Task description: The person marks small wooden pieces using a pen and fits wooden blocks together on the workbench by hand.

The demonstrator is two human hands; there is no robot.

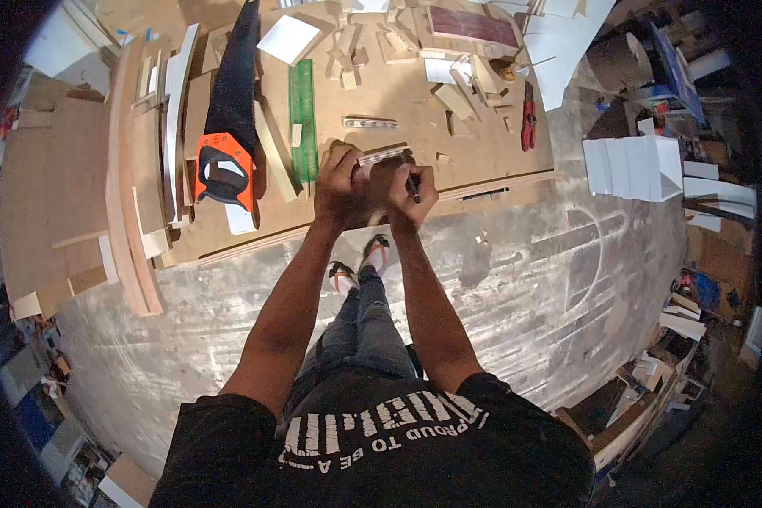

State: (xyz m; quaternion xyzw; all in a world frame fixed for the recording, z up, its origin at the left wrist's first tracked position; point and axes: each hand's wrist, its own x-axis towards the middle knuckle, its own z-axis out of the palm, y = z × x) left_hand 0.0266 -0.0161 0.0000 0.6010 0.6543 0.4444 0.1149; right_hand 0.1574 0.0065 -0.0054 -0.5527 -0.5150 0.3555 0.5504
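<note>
Black pen-like tool [412, 185] clasped in the right hand [416, 207], near the middle of the frame, with fingers curled round its shaft. Just to the left, left hand [337, 169] with fingers bent at the left end of a pale, dark-marked strip [383, 156]; pinching it or merely pressing on it, impossible to tell. Between both hands, a dark brown patch [374, 186], too dim to read as wood or shadow.

Just above, lying flat on the worktop [493, 157] and apart from the first, a second pale strip [370, 124]. Left of the hands, a green ruler [301, 97] pointing toward the top, with a small wood scrap [296, 135] on it. Farther left, past a slanting length of wood [275, 148], a handsaw [235, 93], black blade toward the top edge, orange handle toward the bottom.

Along the near edge, right of the hands, long thin wooden strips [525, 179] and a slim black item [486, 194]. At upper centre, a white sheet [289, 39] and wood offcuts [347, 55]; at upper right, a dark red panel [474, 27] and a red-and-black tool [528, 118].

At far left, long boards [125, 203]; at far right, stacked white pieces [631, 169] beyond the worktop. Below, grey floor [533, 262], sandalled feet [377, 251] and a black T-shirt [372, 381] with white lettering.
</note>
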